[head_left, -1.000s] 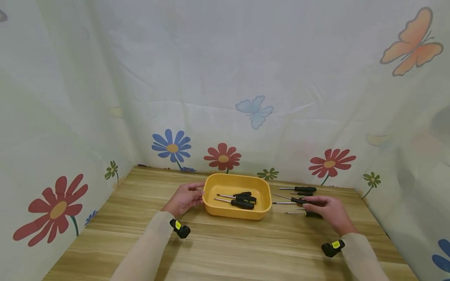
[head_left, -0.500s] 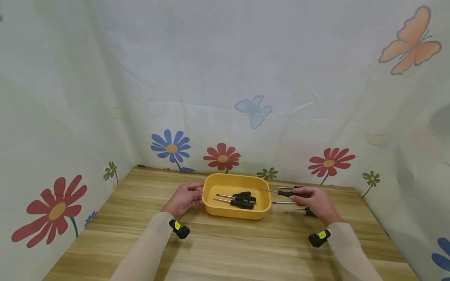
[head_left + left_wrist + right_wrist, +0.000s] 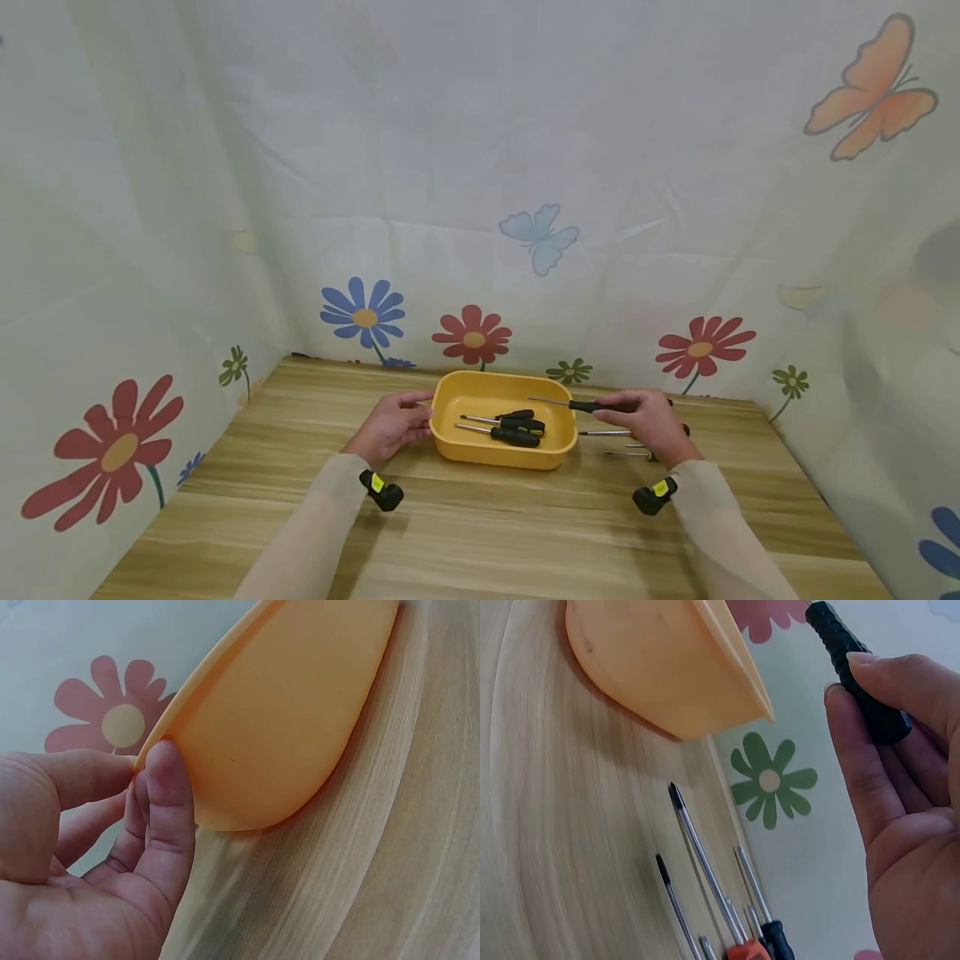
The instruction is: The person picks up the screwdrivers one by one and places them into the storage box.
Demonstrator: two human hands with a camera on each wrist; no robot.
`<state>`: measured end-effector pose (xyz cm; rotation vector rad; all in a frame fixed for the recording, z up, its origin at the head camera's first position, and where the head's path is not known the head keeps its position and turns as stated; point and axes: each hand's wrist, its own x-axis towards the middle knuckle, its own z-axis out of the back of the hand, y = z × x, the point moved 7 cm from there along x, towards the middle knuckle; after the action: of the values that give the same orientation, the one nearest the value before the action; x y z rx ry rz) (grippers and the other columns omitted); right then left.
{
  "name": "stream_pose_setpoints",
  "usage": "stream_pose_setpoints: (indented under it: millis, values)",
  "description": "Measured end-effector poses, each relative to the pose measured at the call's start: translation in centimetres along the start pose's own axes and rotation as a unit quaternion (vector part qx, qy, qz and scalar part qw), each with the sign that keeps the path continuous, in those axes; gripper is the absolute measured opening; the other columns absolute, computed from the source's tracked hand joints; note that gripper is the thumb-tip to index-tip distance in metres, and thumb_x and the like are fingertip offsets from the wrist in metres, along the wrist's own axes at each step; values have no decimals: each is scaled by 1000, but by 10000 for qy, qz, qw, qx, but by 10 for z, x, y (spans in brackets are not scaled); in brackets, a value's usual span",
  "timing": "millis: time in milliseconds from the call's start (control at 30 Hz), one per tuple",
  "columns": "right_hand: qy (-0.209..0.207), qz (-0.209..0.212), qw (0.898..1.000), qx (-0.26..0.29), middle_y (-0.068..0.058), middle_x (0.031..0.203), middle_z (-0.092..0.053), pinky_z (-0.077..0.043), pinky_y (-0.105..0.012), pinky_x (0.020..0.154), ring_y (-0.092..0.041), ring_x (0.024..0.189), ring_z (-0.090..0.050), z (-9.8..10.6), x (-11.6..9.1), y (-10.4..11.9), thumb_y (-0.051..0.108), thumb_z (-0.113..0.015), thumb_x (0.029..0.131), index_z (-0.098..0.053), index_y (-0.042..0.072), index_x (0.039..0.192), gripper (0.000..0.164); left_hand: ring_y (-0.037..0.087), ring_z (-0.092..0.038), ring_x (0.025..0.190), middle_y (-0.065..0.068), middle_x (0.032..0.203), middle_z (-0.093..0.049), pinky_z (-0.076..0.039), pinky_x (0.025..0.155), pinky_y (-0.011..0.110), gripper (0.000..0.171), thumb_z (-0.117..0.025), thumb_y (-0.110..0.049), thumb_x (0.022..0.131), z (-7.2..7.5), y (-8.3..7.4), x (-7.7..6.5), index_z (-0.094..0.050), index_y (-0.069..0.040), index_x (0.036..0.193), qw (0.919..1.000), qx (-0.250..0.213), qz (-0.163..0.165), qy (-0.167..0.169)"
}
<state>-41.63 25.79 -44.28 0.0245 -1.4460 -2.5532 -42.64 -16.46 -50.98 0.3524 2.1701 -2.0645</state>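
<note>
A yellow plastic box (image 3: pixel 495 454) stands on the table with several black-handled screwdrivers (image 3: pixel 517 437) lying in it. My left hand (image 3: pixel 390 427) holds the box's left end, its fingertips at the rim (image 3: pixel 169 731) in the left wrist view. Between thumb and fingers, my right hand (image 3: pixel 651 423) pinches a screwdriver (image 3: pixel 859 679) by its black handle. That screwdriver's shaft points left, over the box's right end in the head view. Below the right hand, several more screwdrivers (image 3: pixel 705 862) lie on the table, their handles partly hidden; one has an orange part.
The wood-grain table (image 3: pixel 480 533) ends at a pale cloth wall (image 3: pixel 420 167) printed with flowers and butterflies. Each wrist carries a small black camera (image 3: pixel 654 497). The loose screwdrivers lie just right of the box.
My right hand has lifted the screwdriver from the loose ones and carried it left, until its shaft overlaps the box. The left hand keeps its place on the box.
</note>
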Motion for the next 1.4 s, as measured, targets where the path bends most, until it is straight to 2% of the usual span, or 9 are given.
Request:
stream_pose_setpoints:
  millis: [133, 300, 567, 833, 1067, 1400]
  values:
    - [60, 181, 9998, 1, -9, 119, -75, -61, -28, 80, -14, 94, -70, -8, 4, 7, 32, -82, 88, -79, 14, 116, 34, 22, -70, 78, 25, 117, -64, -63, 87, 40, 45, -65, -3, 98, 0, 1, 0, -60, -7, 143, 10000, -9, 33, 13]
    - [95, 193, 9998, 38, -7, 119, -75, -62, -37, 88, -15, 98, -71, -17, 11, 12, 33, -83, 86, -80, 16, 114, 32, 23, -71, 80, 25, 118, -65, -63, 88, 41, 45, -66, -4, 97, 1, 1, 0, -61, -9, 142, 10000, -8, 94, -10]
    - [151, 308, 9994, 23, -8, 121, -74, -62, -35, 88, -18, 103, -70, -31, 26, 14, 30, -83, 87, -80, 16, 115, 31, 23, -70, 80, 24, 116, -65, -63, 88, 41, 45, -67, -4, 97, 1, 2, 1, -61, -8, 142, 10000, 0, 43, 11]
    - [258, 288, 9992, 39, -7, 116, -75, -61, -43, 91, -20, 101, -71, -43, 40, 18, 29, -84, 86, -80, 16, 112, 29, 22, -70, 80, 23, 116, -65, -63, 87, 39, 45, -66, -5, 98, 0, 0, -1, -61, -9, 142, 10000, 38, 61, -26]
    - [341, 423, 9985, -75, -10, 113, -75, -62, -40, 89, -20, 98, -72, -54, 49, 24, 23, -83, 86, -81, 13, 110, 26, 23, -70, 81, 23, 116, -65, -63, 88, 40, 44, -66, -4, 97, 1, 0, -1, -62, -10, 141, 10000, 0, 73, -36]
    - [475, 198, 9983, -276, -8, 110, -73, -62, -40, 87, -19, 93, -70, -64, 62, 26, 20, -82, 87, -81, 13, 108, 22, 23, -70, 81, 24, 118, -63, -63, 87, 39, 45, -66, -4, 97, 1, 2, 1, -61, -8, 142, 10000, 25, 6, 35]
